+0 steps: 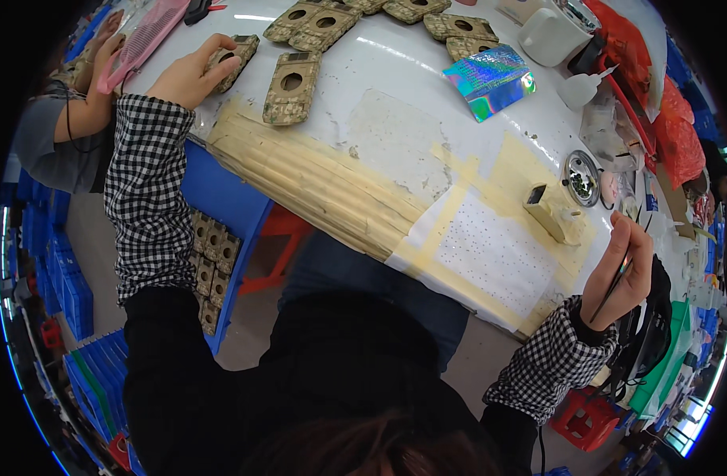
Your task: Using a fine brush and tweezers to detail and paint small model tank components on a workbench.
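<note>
At the table's far left, my left hand (190, 78) has its thumb and fingers around a camouflage toy tank hull (243, 57) with a round hole in its top. Another such hull (290, 89) lies just right of it. My right hand (624, 270) is closed over the right side of the table, pinching a slim dark tool that looks like tweezers (614, 287). Left of that hand are a block wrapped in yellow tape (555, 214) and a white sheet (490, 258) taped down, scattered with tiny dark specks.
Several more hulls (324, 28) lie along the far side. A shiny holographic sheet (490, 79), white mug (550, 38), small bottle (579, 89) and round metal dish (582, 178) stand rightward. A blue tray (248, 214) with hulls sits below the left edge. Another person's arm (90, 115) is at far left.
</note>
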Motion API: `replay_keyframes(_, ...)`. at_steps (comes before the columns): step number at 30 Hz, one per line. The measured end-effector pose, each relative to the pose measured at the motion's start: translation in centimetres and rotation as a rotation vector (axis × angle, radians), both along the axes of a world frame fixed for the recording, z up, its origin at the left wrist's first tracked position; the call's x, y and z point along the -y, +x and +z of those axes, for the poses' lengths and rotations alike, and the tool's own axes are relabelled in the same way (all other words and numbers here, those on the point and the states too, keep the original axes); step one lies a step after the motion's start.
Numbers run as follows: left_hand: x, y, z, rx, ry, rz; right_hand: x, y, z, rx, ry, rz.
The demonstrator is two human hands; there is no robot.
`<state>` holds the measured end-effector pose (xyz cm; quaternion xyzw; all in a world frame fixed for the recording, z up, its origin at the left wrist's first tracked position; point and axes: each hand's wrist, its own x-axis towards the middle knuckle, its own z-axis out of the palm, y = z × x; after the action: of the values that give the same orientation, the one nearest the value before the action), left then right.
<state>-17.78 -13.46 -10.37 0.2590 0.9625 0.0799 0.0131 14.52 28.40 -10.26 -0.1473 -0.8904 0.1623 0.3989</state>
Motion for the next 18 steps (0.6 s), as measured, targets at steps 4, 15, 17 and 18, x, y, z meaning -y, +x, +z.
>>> replay_keyframes(4, 2.3, -1.3, 0.2, 0.168, 0.043, -0.069, 0.0, 0.0, 0.0, -0.014, -0.016, 0.009)
replay_keyframes(15, 2.2, -0.7, 1.3, 0.108, -0.238, -0.275, -0.6, 0.3, -0.3, -0.054, -0.023, -0.002)
replay_keyframes(17, 2.9, -0.5, 1.2, 0.064, -0.261, -0.287, -0.7, 0.0, -0.6, -0.049, -0.024, 0.009)
replay_keyframes(18, 2.7, -0.5, 1.3, 0.068, -0.255, -0.298, -0.7, 0.1, -0.6, -0.043, -0.018, 0.005)
